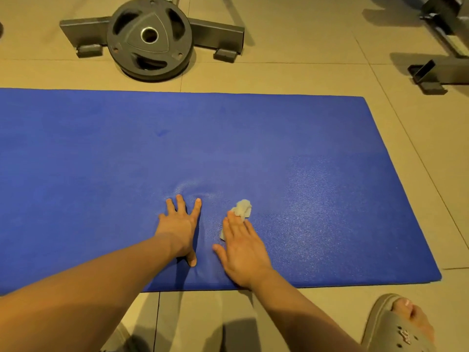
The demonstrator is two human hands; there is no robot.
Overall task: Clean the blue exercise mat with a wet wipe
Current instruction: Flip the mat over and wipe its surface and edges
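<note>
The blue exercise mat point(101, 161) lies flat on the tiled floor and runs off the left edge of the view. My left hand point(180, 224) presses flat on the mat with its fingers spread, and the mat wrinkles just ahead of the fingertips. My right hand point(243, 250) lies flat beside it, fingers straight, pressing a crumpled white wet wipe point(242, 208) onto the mat. The wipe sticks out past the fingertips and a bit shows at the hand's left side. The mat surface to the right of my right hand glistens.
A dark weight plate point(149, 36) leans against a metal rack base point(215, 31) on the floor beyond the mat. Another machine's foot point(431, 74) stands at the far right. My foot in a grey sandal point(398, 326) is at the bottom right, off the mat.
</note>
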